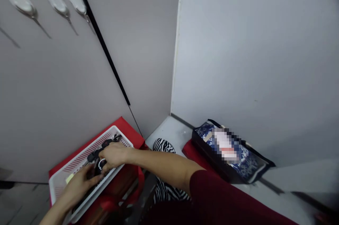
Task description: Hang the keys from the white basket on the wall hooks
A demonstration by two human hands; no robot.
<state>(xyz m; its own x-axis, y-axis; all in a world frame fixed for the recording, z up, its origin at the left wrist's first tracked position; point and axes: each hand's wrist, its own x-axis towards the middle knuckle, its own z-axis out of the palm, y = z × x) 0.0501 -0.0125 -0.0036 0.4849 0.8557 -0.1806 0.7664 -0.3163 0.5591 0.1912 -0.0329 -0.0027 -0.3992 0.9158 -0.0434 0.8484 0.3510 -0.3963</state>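
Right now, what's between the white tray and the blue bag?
Head view: a zebra-striped cloth sits between tray and bag; the right forearm crosses over it.

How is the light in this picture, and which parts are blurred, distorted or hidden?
Head view: soft, even light; the wall hooks cast long thin shadows; the wide lens makes the wall corner lean; the left hand, the right hand and the dark bunch over the white tray are slightly blurred; a pixelated patch hides part of the bag.
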